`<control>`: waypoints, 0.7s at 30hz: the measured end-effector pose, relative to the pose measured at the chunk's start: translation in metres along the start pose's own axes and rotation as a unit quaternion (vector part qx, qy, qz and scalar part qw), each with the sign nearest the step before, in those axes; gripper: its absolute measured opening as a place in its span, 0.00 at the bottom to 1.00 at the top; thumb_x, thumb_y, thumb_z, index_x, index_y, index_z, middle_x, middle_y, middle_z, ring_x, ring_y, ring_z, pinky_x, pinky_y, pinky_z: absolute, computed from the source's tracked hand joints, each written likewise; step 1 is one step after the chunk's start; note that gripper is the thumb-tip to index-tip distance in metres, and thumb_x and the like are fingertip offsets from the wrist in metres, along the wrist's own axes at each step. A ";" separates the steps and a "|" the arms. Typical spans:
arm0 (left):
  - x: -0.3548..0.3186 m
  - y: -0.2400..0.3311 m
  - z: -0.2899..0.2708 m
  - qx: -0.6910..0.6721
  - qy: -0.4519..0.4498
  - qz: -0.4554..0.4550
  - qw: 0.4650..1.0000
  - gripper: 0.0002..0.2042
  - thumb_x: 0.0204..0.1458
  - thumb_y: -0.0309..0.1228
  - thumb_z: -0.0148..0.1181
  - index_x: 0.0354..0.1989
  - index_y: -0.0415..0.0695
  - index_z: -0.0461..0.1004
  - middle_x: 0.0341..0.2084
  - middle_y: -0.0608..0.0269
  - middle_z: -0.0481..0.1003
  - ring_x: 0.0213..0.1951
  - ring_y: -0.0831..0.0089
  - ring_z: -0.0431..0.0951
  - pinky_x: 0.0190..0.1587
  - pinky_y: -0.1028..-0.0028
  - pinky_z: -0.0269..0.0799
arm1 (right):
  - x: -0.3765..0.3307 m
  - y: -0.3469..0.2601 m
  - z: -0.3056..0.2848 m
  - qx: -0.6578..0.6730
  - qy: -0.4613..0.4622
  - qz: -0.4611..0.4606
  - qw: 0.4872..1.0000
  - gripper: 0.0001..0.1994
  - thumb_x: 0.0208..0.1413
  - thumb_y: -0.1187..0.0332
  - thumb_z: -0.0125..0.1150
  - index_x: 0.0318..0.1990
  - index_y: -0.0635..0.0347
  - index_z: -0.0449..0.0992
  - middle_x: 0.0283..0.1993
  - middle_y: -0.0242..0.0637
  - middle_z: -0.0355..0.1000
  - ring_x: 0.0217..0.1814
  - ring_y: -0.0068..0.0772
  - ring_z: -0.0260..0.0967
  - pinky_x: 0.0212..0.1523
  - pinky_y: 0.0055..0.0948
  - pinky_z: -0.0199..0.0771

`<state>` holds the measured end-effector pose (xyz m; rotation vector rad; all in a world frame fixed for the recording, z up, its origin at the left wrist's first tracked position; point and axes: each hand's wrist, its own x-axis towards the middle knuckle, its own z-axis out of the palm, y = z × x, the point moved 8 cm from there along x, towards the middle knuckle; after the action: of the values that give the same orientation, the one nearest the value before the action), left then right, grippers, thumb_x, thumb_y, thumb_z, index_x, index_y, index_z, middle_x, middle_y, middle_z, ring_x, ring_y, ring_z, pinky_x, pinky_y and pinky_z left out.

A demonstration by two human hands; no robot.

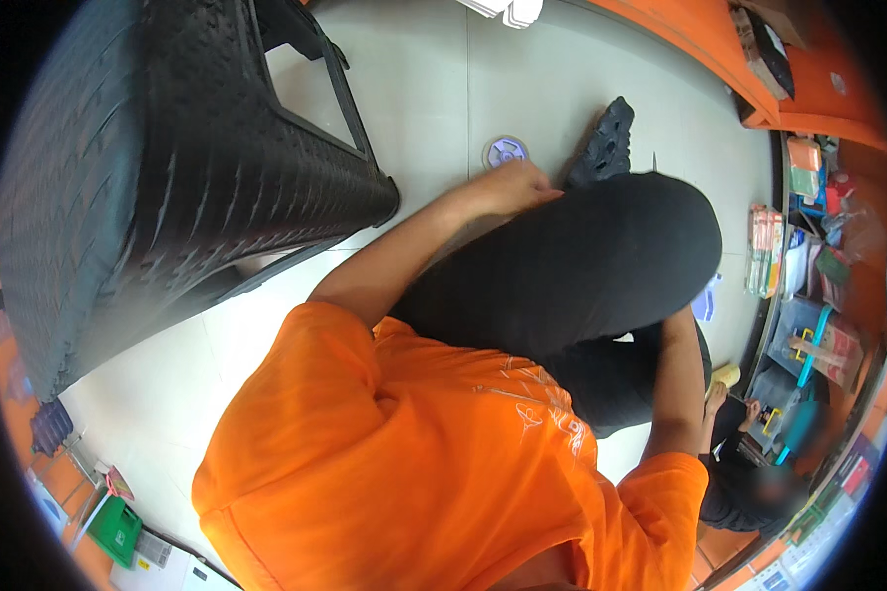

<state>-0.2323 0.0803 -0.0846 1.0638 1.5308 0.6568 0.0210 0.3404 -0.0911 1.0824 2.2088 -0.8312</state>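
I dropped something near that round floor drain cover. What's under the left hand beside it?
The left hand rests knuckles-up on pale floor tile just below the drain cover. Whatever lies beneath the palm is covered.

A small shop: orange shelves [729, 49] on the far right hold packaged goods [765, 251] (packets, boxes), above a pale tiled floor [434, 89].

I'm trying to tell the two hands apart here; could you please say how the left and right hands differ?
The left hand is in plain view, reaching out to the floor beside the round disc; the right hand is hidden behind the black knee, with only its forearm showing. The left arm stretches forward; the right hangs down. Both are bare below orange sleeves.
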 end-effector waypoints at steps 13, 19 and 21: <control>-0.015 -0.065 -0.021 0.307 0.484 0.162 0.804 0.11 0.49 0.25 0.60 0.42 0.49 0.78 0.44 0.60 0.71 0.52 0.60 0.69 0.54 0.63 0.65 | -0.002 -0.003 -0.014 -0.004 0.052 0.027 0.998 0.19 0.63 0.61 0.55 0.52 0.68 0.73 0.51 0.46 0.75 0.51 0.40 0.74 0.57 0.34 0.71; -0.013 -0.075 -0.028 0.272 0.485 0.186 0.810 0.09 0.51 0.28 0.62 0.41 0.47 0.77 0.45 0.61 0.72 0.53 0.60 0.70 0.56 0.61 0.66 | 0.001 -0.005 -0.019 -0.013 0.076 0.017 0.997 0.17 0.63 0.63 0.55 0.52 0.69 0.73 0.49 0.44 0.76 0.50 0.39 0.75 0.56 0.34 0.71; -0.015 -0.071 -0.035 0.223 0.498 0.174 0.820 0.10 0.51 0.29 0.64 0.41 0.45 0.77 0.46 0.60 0.71 0.54 0.58 0.69 0.56 0.61 0.66 | 0.001 -0.006 -0.027 -0.032 0.107 0.002 0.994 0.17 0.63 0.64 0.55 0.52 0.69 0.73 0.48 0.44 0.76 0.49 0.38 0.75 0.56 0.33 0.72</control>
<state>-0.2860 0.0399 -0.1299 1.4798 2.5064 1.2827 0.0105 0.3574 -0.0724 1.1920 2.3902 -0.6633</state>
